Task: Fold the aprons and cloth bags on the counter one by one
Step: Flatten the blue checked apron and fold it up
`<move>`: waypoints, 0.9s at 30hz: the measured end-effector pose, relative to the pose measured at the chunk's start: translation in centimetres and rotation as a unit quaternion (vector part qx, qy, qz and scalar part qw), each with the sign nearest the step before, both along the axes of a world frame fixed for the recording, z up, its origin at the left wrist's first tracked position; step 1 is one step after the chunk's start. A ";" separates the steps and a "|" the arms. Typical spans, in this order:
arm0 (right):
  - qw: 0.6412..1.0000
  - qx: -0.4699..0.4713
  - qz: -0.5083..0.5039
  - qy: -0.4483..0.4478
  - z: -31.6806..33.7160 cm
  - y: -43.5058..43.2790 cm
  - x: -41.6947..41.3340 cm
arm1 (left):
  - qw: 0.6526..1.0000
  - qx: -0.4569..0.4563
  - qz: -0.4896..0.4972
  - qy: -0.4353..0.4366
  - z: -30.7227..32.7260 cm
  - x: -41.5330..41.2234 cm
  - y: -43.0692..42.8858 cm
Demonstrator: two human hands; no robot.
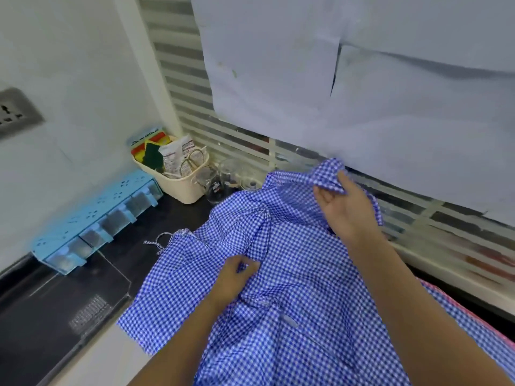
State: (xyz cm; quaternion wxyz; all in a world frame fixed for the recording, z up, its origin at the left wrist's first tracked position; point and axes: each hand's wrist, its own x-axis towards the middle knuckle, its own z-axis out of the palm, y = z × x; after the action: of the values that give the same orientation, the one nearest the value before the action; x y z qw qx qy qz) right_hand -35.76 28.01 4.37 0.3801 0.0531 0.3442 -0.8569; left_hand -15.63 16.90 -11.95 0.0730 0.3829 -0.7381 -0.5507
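Note:
A blue-and-white checked apron (301,274) lies rumpled over the black counter (145,240), spreading from the window sill down to the bottom edge of the view. My right hand (342,204) pinches a raised corner of the apron at its far end, near the window. My left hand (237,277) grips a fold of the cloth in the apron's middle. A thin checked tie string (160,242) trails off the apron's left side onto the counter. A strip of pink checked cloth (501,330) peeks out under the apron at the right.
A beige basket (178,188) with packets and scissors stands at the back corner, with clear glass jars (220,179) beside it. A light blue spice rack (92,221) lines the left wall. A glass panel (83,291) lies on the counter at the left. White paper covers the window.

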 end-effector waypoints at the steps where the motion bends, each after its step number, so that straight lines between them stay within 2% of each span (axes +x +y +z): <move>1: 0.999 -0.026 0.003 0.020 2.0 -0.5 1.1 | 0.997 0.063 0.033 0.027 1.6 -0.7 0.1; 3: 0.996 -0.038 0.043 0.066 4.2 -1.2 3.7 | 0.982 0.138 0.109 0.076 4.9 -1.6 0.0; 4: 0.991 -0.015 0.090 0.094 4.0 -1.2 5.2 | 0.966 0.192 0.132 0.111 6.4 -1.9 -0.3; 6: 0.963 0.078 0.201 0.159 1.9 -1.2 8.4 | 0.924 0.319 0.117 0.176 9.4 -2.2 -1.1; 7: 0.946 0.123 0.241 0.180 0.5 -1.0 10.1 | 0.913 0.347 0.089 0.198 11.0 -2.3 -1.1; 9: 0.927 0.166 0.278 0.188 -2.2 -0.3 12.5 | 0.930 0.314 0.044 0.188 12.4 -2.8 -1.5; 11: 0.917 0.173 0.300 0.198 -4.5 0.6 13.7 | 0.956 0.252 0.064 0.137 12.7 -3.1 -2.0; 12: 0.908 0.181 0.319 0.205 -5.0 1.2 14.0 | 0.957 0.250 0.081 0.124 12.5 -2.7 -2.6; 13: 0.891 0.191 0.352 0.215 -4.8 2.1 13.9 | 0.951 0.271 0.092 0.114 12.3 -2.5 -3.3; 15: 0.851 0.210 0.411 0.250 -4.0 3.7 13.1 | 0.916 0.382 0.086 0.087 12.3 -1.2 -5.2; 16: 0.845 0.220 0.410 0.264 -3.5 4.3 12.5 | 0.893 0.436 0.072 0.086 12.1 0.1 -6.3; 18: 0.859 0.264 0.339 0.279 -3.6 4.6 10.6 | 0.864 0.489 0.046 0.110 12.1 2.6 -8.0; 20: 0.869 0.306 0.273 0.277 -4.9 4.2 9.1 | 0.875 0.466 0.056 0.117 11.5 4.9 -9.0; 22: 0.856 0.331 0.269 0.291 -6.9 3.3 8.5 | 0.894 0.433 0.064 0.089 10.8 6.3 -9.4; 24: 0.842 0.322 0.328 0.283 -8.1 2.5 8.8 | 0.901 0.419 0.083 0.069 10.2 7.2 -9.3; 27: 0.812 0.333 0.430 0.209 -9.1 1.3 10.1 | 0.903 0.414 0.100 0.050 9.4 7.6 -8.7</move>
State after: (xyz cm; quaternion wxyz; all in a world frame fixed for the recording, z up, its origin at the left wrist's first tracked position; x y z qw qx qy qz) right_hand -25.62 29.26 -4.78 0.5876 -0.1577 0.6678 -0.4289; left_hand -8.05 8.17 -2.50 -0.0006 0.4225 -0.3966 -0.8150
